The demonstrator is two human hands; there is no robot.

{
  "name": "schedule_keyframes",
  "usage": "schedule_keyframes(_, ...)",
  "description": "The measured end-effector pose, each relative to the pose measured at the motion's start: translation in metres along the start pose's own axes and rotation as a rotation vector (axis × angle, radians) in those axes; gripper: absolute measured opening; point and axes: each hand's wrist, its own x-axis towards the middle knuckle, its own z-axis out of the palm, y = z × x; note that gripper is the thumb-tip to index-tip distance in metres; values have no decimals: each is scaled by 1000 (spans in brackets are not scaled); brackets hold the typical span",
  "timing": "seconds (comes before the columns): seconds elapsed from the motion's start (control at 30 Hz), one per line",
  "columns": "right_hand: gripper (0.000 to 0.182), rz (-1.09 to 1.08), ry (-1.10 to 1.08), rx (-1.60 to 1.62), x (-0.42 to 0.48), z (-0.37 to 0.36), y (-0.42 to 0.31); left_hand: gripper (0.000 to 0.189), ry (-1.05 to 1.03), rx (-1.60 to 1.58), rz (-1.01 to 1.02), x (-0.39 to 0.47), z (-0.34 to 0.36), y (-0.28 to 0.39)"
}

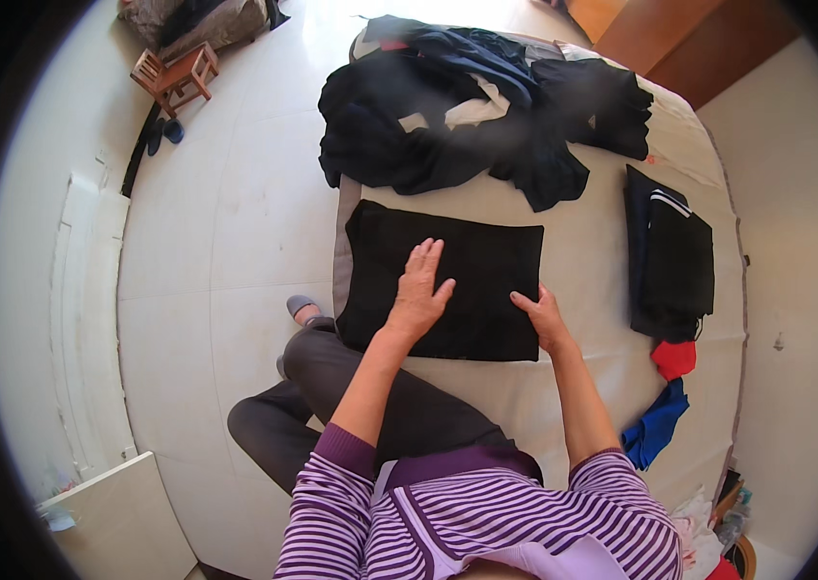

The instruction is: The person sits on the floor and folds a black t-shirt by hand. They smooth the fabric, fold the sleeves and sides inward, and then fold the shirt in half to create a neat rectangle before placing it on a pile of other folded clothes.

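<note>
A black folded garment (477, 257) lies flat on the bed in front of me, its left edge reaching the mattress side. My left hand (419, 290) rests palm down on the middle of the cloth, fingers stretched out and thumb apart. At the garment's right edge, my right hand (543, 313) has its thumb on top; the other fingers go out of sight at or under the edge. The cloth between the hands looks smooth.
A heap of dark clothes (416, 123) covers the far part of the bed (590, 239). Folded dark garments (678, 268) lie at the right, near a red cloth (674, 359) and a blue cloth (659, 424). A small wooden chair (180, 75) and slippers (172, 130) are on the floor.
</note>
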Motion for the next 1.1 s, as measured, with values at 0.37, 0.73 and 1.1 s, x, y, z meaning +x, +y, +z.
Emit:
schedule_keyframes(0.37,49,-432,-157,-756,-36,64,-60,71,-451,567,466,85,-49,89)
schedule_keyframes(0.73,43,-344,22,-969,-52,55,-56,15,-412,503,603,102,-83,99)
schedule_keyframes(1.1,17,-954,342,-1251,-34,37,-244,23,-3,514,699,190,-188,166)
